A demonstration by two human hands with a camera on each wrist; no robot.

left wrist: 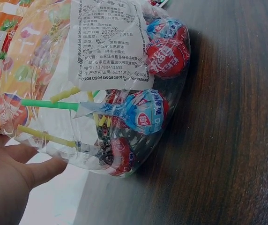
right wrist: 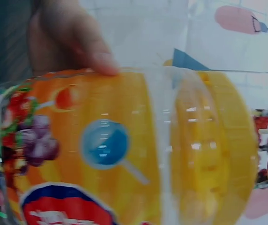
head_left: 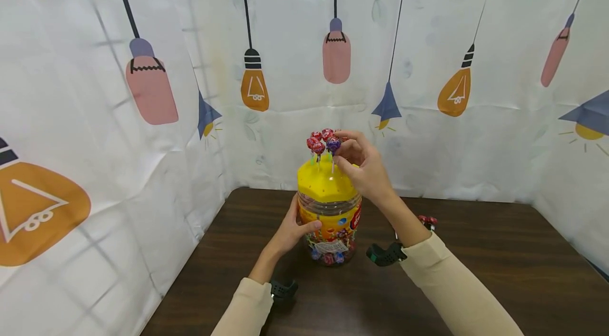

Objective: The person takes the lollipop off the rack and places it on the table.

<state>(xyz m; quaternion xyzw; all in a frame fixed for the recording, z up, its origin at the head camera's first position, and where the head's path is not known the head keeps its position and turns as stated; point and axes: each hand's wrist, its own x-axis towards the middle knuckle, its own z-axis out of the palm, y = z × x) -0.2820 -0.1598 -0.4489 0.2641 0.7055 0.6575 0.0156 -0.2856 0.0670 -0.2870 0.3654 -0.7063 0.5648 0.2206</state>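
Note:
A clear plastic jar [head_left: 330, 230] with a yellow lid [head_left: 323, 183] and an orange label stands upright on the table. My left hand [head_left: 290, 227] grips its left side, the thumb lying across the label. Above the lid, my right hand [head_left: 363, 167] pinches a purple-wrapped lollipop [head_left: 333, 145] by its white stick, wrapper end up. Several red-wrapped lollipops [head_left: 317, 147] stand in the lid beside it. Through the jar wall in the left wrist view, blue-wrapped [left wrist: 145, 112] and red-wrapped lollipops [left wrist: 167, 58] show. Whether the pinched stick touches the lid cannot be told.
More red-wrapped lollipops [head_left: 428, 221] lie on the dark wooden table [head_left: 485, 251], partly behind my right forearm. A white curtain [head_left: 295, 87] printed with hanging lamps surrounds the table's back and sides. Black bands [head_left: 386, 254] sit on both wrists.

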